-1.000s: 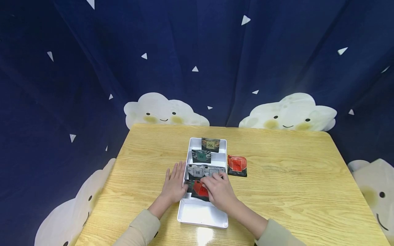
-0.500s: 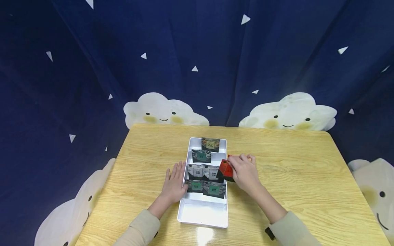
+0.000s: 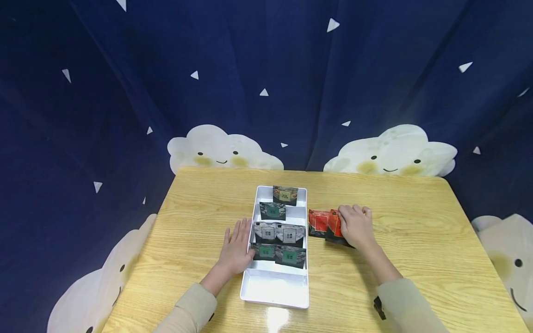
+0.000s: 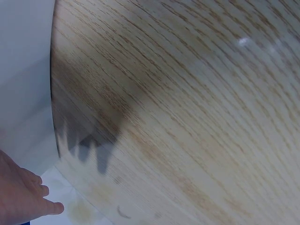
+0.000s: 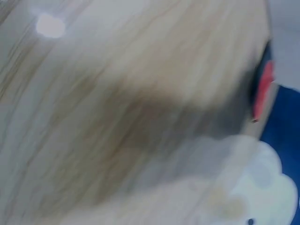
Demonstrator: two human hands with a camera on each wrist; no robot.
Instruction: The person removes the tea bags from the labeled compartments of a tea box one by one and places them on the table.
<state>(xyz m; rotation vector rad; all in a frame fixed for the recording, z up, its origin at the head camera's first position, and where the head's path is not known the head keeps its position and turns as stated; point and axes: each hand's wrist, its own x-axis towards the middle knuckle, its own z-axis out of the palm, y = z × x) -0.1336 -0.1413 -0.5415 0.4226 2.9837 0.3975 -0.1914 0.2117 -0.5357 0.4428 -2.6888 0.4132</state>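
In the head view my right hand pinches a red and black packet by its top right part, just above the table. That packet overlaps the edge of another red packet, which lies beside the tray's right wall. My left hand, fingers straight, rests against the left wall of the white divided tray. The left wrist view has part of the left hand next to the tray wall. A red and black packet shows blurred in the right wrist view; the right hand is outside that view.
Upright in the tray's compartments stand a dark packet with a yellow label, green-labelled packets and grey packets. The front compartment is bare. Wooden table surrounds the tray, with a blue curtain behind.
The right hand has lifted the red packet out of the tray's green-labelled row and carried it right, past the tray wall, to the other red packet. The left hand has stayed put.
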